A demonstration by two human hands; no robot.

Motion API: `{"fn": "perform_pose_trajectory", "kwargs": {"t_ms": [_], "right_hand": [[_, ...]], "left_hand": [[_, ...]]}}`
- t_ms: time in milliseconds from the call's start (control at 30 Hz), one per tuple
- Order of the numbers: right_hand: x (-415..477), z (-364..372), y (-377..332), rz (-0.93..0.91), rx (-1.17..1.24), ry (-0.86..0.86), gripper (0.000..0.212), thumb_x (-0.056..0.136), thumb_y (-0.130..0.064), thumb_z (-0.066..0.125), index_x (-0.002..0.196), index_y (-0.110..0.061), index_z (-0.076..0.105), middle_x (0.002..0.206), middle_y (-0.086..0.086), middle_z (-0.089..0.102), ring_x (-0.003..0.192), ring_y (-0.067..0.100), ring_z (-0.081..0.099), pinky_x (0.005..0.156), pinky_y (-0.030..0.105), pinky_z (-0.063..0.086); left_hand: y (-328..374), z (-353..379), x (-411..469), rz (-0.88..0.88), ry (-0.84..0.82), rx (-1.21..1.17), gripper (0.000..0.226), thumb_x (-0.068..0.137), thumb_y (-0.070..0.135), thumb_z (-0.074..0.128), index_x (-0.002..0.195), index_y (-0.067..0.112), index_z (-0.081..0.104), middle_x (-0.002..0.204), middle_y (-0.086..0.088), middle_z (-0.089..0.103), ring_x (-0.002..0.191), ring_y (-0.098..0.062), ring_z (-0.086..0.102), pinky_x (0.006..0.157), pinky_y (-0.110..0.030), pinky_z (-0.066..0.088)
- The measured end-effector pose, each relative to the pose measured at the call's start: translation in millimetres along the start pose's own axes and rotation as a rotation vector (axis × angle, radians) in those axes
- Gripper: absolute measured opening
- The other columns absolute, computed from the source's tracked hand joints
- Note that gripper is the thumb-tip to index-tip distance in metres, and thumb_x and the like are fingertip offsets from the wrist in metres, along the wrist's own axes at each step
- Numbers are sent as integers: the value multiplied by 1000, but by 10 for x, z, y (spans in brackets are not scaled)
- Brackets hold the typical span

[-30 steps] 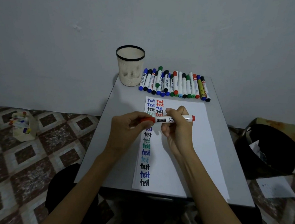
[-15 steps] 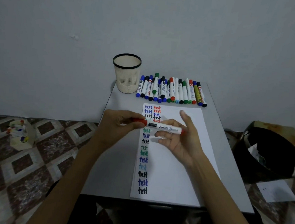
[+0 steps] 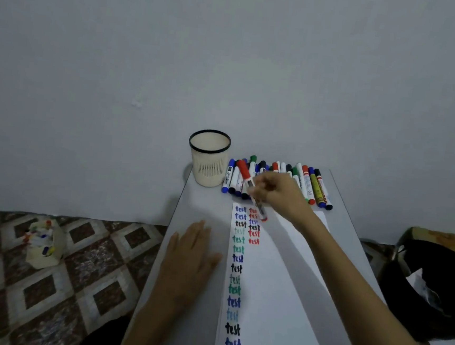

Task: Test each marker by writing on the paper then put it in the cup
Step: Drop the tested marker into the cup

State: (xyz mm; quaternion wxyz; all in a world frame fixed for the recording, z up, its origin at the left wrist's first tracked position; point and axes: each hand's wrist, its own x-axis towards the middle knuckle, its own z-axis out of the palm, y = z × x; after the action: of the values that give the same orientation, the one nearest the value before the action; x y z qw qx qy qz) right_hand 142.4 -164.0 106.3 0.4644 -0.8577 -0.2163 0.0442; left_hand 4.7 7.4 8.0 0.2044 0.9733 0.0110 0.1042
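Note:
My right hand (image 3: 276, 194) grips a red-capped white marker (image 3: 249, 181) near the far end of the white paper (image 3: 279, 287); the marker tilts, red cap up toward the cup, lower end over the paper beside the red "test" words. My left hand (image 3: 190, 254) lies flat on the grey table (image 3: 207, 206), fingers straight, just left of the paper. The beige cup (image 3: 209, 158) with a black rim stands at the table's far left corner. A row of several capped markers (image 3: 306, 183) lies along the far edge, to the right of the cup.
Two columns of coloured "test" words run down the paper's left side. A black bin (image 3: 428, 289) with paper scraps stands on the floor at the right. A small beige holder with markers (image 3: 43, 241) sits on the patterned tile floor at the left. The wall is right behind the table.
Both hands held the red marker over the paper before. The left hand let go and now lies flat on the table; the right hand carried the marker toward the far end of the paper.

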Motion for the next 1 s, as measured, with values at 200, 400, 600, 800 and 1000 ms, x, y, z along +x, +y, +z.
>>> {"fn": "perform_pose_trajectory", "kwargs": {"t_ms": [200,400,600,800,1000], "right_hand": [[768,52,-415,-266,265,439,64,89,-8,63,143,-24,32,86,8,62,73,22,67,71,28,59],[1277,285,-623,-428,120,482,60,89,-8,61,139,-28,35,85,-1,61,72,11,65,69,31,59],[1452,516,-476,-407,-343,323,40,87,-13,58,124,-18,45,68,0,60,62,22,59,71,40,52],[1485,651,-376,-343,-493,236,20,83,-17,59,102,-14,56,83,1,62,83,23,54,76,30,25],[1481,709,-430,-316,-547,276,22,83,-14,57,104,-13,54,85,4,62,82,24,53,76,31,26]], "left_hand": [[-23,101,25,-40,-43,99,101,60,72,-33,146,27,-4,146,15,-16,134,1,-19,108,-27,-19],[-82,101,105,-88,-155,101,70,93,58,10,124,17,58,131,1,56,119,-16,54,107,-33,16],[-96,106,110,-68,-108,124,67,93,57,15,126,16,57,134,0,53,123,-17,50,106,-33,15],[-70,145,92,-47,28,109,69,91,61,10,140,20,37,148,5,30,136,-8,26,117,-36,6],[-43,111,53,-12,49,70,73,86,61,8,146,22,21,154,6,15,139,-2,2,113,-28,-11]]}}
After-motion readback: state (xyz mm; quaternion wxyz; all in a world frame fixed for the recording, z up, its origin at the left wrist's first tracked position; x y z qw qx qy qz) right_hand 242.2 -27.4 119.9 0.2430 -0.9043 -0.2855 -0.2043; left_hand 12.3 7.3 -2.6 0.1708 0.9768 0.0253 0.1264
